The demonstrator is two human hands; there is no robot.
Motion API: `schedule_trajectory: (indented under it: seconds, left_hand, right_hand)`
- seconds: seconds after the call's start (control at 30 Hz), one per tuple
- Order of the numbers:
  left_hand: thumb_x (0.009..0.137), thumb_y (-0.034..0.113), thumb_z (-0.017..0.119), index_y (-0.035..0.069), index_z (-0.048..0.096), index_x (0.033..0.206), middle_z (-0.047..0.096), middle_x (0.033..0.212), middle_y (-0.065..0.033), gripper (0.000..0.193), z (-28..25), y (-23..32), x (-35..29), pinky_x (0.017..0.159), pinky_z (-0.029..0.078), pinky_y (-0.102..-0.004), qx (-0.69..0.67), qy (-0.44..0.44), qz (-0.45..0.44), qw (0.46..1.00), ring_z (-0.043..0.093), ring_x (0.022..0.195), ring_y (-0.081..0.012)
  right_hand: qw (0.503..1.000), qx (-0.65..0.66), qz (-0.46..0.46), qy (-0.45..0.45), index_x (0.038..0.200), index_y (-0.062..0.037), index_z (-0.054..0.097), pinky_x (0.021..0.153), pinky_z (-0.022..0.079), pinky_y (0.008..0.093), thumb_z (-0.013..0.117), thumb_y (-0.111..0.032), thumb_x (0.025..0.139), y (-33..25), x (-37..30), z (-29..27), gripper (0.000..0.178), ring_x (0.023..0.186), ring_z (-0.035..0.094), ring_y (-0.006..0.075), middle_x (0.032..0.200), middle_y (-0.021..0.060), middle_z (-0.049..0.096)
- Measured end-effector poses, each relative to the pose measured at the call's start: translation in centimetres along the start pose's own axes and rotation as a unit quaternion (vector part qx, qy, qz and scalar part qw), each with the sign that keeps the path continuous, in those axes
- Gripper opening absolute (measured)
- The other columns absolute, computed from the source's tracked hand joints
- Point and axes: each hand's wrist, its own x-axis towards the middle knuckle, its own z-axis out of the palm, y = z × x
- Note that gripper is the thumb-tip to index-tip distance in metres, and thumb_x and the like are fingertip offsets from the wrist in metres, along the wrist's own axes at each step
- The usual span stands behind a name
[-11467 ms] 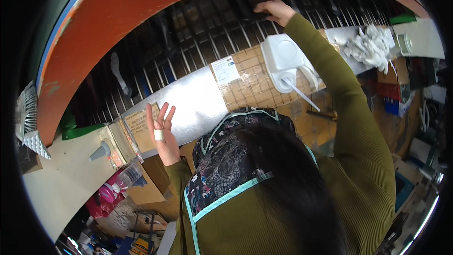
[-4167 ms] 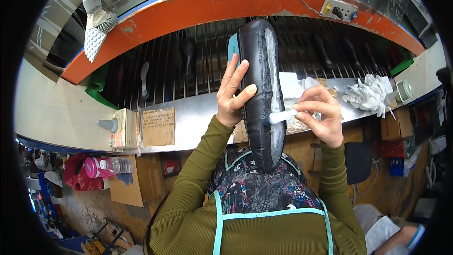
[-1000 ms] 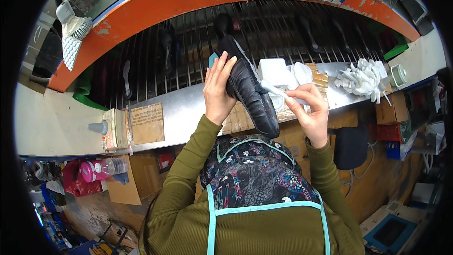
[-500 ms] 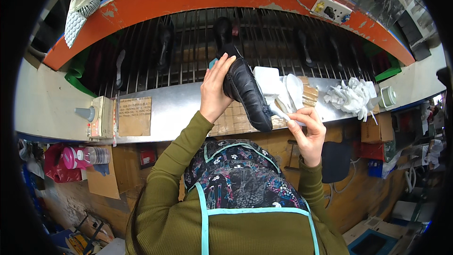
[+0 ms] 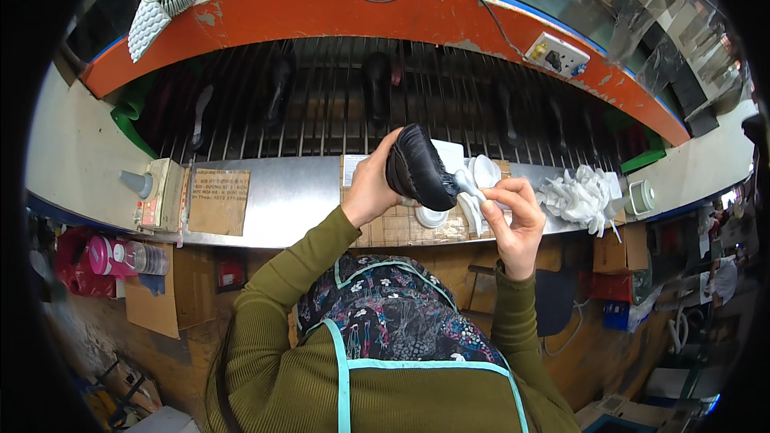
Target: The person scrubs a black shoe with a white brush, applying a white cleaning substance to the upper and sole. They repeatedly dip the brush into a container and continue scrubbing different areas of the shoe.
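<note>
Behind the steel bench [image 5: 297,200] runs a barred rack under an orange rim. Left hand [image 5: 370,188] grips the black shoe [image 5: 417,170] raised over the bench, turning it toward the white brush [image 5: 469,188] pinched in the right hand's [image 5: 513,220] fingers.

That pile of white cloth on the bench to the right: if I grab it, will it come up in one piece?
Probably not. The white cloth pile looks crumpled and loose, so likely floppy and light. It seems to be several pieces, so some may drop. It shouldn't roll or tip.

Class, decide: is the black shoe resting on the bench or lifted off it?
Lifted: the left hand holds the black shoe above the bench.
</note>
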Motion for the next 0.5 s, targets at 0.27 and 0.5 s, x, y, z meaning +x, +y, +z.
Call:
schedule_trajectory:
  seconds: [0.27,0.5]
  left_hand:
    - [0.048,0.002,0.094,0.004,0.034,0.141,0.058,0.126,-0.0092,0.111,0.1,0.5,-0.7,0.104,0.043,-0.0321,-0.166,-0.155,-0.115,0.967,0.054,0.120,-0.0200]
    - [0.052,0.004,0.093,-0.002,0.035,0.138,0.056,0.128,-0.0133,0.104,-0.3,2.6,-1.6,0.108,0.039,-0.0343,-0.273,-0.239,-0.223,0.905,0.053,0.122,-0.0224]
  right_hand:
    - [0.998,0.030,0.009,-0.052,0.095,0.0021,0.071,0.079,0.043,0.0279,0.072,-0.001,0.079,0.1,3.0,0.5,0.016,0.087,0.054,0.0165,0.093,0.0080,0.058]
    - [0.996,0.033,-0.060,-0.064,0.094,-0.0017,0.073,0.058,0.040,0.0208,0.074,-0.002,0.079,1.0,5.0,1.6,0.015,0.070,0.050,0.0069,0.089,0.0029,0.056]
